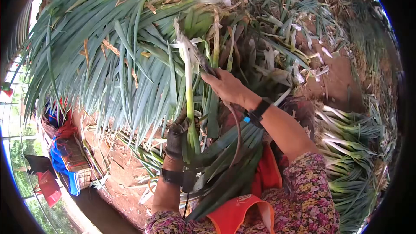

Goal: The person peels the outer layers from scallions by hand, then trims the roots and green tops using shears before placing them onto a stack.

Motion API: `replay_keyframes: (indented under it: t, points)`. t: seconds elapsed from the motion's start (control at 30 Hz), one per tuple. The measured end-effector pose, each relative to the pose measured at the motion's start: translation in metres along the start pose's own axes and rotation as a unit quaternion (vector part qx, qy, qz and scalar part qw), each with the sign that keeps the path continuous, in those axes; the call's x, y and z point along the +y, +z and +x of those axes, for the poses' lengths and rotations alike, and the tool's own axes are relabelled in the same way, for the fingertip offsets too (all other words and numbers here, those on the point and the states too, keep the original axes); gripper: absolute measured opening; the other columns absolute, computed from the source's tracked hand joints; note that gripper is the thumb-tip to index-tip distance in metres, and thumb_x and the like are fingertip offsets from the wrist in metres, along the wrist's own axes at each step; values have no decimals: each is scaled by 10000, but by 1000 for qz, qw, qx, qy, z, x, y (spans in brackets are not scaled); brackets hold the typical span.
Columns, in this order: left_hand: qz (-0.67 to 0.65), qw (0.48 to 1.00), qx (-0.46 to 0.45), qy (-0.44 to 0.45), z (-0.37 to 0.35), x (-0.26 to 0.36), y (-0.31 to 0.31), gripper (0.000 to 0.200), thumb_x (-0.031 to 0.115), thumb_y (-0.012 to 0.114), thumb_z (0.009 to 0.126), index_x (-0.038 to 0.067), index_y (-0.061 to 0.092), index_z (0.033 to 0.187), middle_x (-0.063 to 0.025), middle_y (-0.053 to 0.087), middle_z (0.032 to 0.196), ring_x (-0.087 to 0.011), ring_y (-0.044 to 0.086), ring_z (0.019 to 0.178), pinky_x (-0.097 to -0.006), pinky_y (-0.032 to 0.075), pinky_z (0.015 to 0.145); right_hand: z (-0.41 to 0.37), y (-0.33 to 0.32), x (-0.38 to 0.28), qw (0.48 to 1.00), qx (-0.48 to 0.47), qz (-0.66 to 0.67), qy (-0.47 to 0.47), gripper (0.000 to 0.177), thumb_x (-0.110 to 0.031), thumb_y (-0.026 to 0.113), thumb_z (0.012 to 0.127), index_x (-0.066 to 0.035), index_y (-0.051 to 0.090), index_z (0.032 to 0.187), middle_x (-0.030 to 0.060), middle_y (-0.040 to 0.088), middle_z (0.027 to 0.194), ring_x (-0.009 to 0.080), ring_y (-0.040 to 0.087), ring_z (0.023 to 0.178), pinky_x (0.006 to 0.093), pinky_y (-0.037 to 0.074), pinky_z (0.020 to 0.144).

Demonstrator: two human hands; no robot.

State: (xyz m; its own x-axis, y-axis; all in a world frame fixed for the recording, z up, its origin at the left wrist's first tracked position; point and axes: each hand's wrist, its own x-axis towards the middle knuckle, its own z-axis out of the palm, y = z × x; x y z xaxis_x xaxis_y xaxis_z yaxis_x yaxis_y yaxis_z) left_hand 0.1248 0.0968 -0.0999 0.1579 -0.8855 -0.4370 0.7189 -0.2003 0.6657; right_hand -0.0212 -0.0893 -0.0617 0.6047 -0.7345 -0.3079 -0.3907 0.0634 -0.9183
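Note:
My left hand (177,136), in a dark glove, is closed around the green part of a long green onion (189,78). The onion stands nearly upright in view, its white shaft pointing away from me and loose pale skin around its root end. My bare right hand (227,87) grips a slim dark tool (200,57) beside that white end. A brown hose (238,136) runs from below my right hand toward my lap. The tool's exact kind is partly hidden by my fingers. Long green leaves (229,177) hang over my lap.
A large heap of green onions (125,47) fills the upper left. Several onions with white shafts (346,147) lie in a row at right. Peeled scraps (299,71) litter the soil at upper right. A basket (78,164) with blue and red cloth stands at left.

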Motion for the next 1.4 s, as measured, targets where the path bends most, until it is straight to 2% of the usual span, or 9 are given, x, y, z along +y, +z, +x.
replay_keyframes:
  t: [0.43, 0.83, 1.0, 1.1, 1.17, 1.23, 1.27, 1.3, 1.4]
  points:
    - [-138, 990, 24, -8, -5, -9, -34, 506, 159, 653, 816, 30, 463, 1266, -100, 587, 937, -190, 569, 749, -307, 498, 659, -22, 3, -10, 963, -108, 247, 2, 446, -478, 484, 911, -37, 526, 854, 20, 502, 601, 94, 481, 508, 258, 378, 497]
    - [-57, 997, -45, 36, -23, 16, -3, 702, 163, 666, 814, 55, 301, 1403, -110, 566, 965, -190, 574, 783, -298, 516, 675, -6, -35, -3, 983, -33, 176, -32, 461, -494, 478, 910, -37, 540, 915, 18, 509, 610, 105, 504, 546, 249, 396, 525]
    - [130, 970, -104, -178, -35, 21, 107, 578, 190, 577, 859, 100, 362, 1388, -76, 586, 995, -130, 571, 816, -239, 483, 688, -80, -98, -21, 913, 216, 330, -103, 465, -498, 466, 918, -53, 560, 1017, 11, 525, 704, 109, 498, 613, 266, 397, 560]
    - [151, 922, -223, -277, -2, -54, 114, 447, 142, 526, 862, 77, 479, 1302, -65, 594, 1056, -104, 544, 856, -255, 447, 801, -96, -97, 7, 962, 112, 226, -106, 471, -479, 454, 930, -38, 544, 1067, 23, 509, 736, 104, 490, 623, 253, 406, 573]
    - [265, 888, -356, -116, 26, -133, 71, 351, 169, 523, 868, 77, 544, 1206, -83, 610, 1041, -131, 558, 827, -270, 457, 794, -102, -82, 42, 978, 46, 183, -92, 438, -431, 440, 948, -19, 558, 1037, 39, 510, 736, 106, 495, 635, 263, 407, 576]
    - [462, 775, -428, 45, 34, -110, 85, 254, 197, 529, 859, 87, 596, 1078, -119, 630, 971, -212, 589, 800, -317, 483, 752, -106, -77, 79, 982, -31, 127, 137, 428, -445, 428, 943, -33, 546, 939, 35, 532, 692, 106, 496, 619, 257, 402, 562]
    - [540, 705, -440, 133, 38, -99, 94, 218, 211, 532, 855, 92, 621, 1014, -137, 641, 936, -253, 605, 786, -341, 496, 731, -109, -74, 82, 990, -21, 107, 87, 425, -437, 433, 942, -28, 548, 926, 36, 533, 686, 108, 499, 621, 262, 403, 562]
    - [688, 489, -452, 290, 55, -72, 103, 217, 205, 541, 842, 91, 627, 1005, -151, 642, 905, -287, 612, 793, -361, 503, 713, -113, -71, 85, 995, -9, 89, 38, 423, -430, 439, 942, -23, 550, 912, 38, 535, 680, 111, 502, 622, 268, 404, 561]
    - [679, 682, -135, 236, 114, -35, 90, 271, 218, 552, 818, 63, 623, 1028, -189, 632, 939, -364, 603, 878, -416, 493, 740, -114, -76, 81, 989, 4, 110, 104, 369, -384, 466, 935, -30, 562, 971, 55, 528, 708, 133, 505, 626, 282, 414, 568]
